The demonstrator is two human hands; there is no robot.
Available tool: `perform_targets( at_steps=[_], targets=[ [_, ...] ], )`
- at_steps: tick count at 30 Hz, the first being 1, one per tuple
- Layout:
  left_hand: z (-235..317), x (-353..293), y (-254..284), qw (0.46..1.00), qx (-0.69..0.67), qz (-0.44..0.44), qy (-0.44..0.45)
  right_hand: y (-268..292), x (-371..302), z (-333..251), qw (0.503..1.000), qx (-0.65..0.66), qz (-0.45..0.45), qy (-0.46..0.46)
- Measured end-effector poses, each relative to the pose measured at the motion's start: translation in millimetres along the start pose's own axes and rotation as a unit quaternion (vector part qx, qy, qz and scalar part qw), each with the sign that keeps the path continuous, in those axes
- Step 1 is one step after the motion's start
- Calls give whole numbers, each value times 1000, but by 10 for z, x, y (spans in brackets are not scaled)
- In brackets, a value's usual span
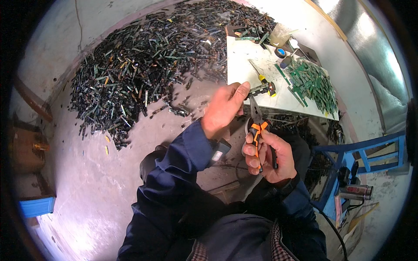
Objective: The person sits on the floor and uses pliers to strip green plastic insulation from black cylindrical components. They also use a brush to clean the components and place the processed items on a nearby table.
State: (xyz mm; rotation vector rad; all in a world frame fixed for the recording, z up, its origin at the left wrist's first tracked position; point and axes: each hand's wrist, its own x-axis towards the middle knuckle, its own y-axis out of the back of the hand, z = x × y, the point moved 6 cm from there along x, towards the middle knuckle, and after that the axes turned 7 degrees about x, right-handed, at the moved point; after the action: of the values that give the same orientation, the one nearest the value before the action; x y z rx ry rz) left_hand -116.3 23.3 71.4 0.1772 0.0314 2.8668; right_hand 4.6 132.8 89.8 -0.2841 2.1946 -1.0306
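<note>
My left hand (224, 108) pinches a dark narrow strip-shaped piece (258, 91) between thumb and fingers. Wrapped round the orange-and-black handles of a pair of long-nose pliers (257, 124), my right hand (274, 158) sits below and to the right of it. The metal jaws point up at the strip; whether they grip it I cannot tell. Behind the strip, a screwdriver (261, 78) with a yellow-and-black handle lies on the white tabletop (241, 56). Green circuit-board strips (311, 85) are heaped at the table's right side.
A large pile of dark strips (148, 65) covers the floor at the far left. A blue tape roll (280, 52) and a cloudy plastic container (278, 35) stand at the table's back. A blue chair (370, 152) with a metal cylinder (356, 192) on it is at right.
</note>
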Motion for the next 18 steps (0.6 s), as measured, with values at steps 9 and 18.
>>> perform_targets(
  at_steps=[9, 18],
  targets=[
    [-18, 8, 29, 996, 86, 0, -10, -73, 56, -51, 1000, -6, 23, 16],
    [17, -50, 39, 985, 146, 49, -73, -42, 24, -77, 980, -161, 103, 62]
  ],
)
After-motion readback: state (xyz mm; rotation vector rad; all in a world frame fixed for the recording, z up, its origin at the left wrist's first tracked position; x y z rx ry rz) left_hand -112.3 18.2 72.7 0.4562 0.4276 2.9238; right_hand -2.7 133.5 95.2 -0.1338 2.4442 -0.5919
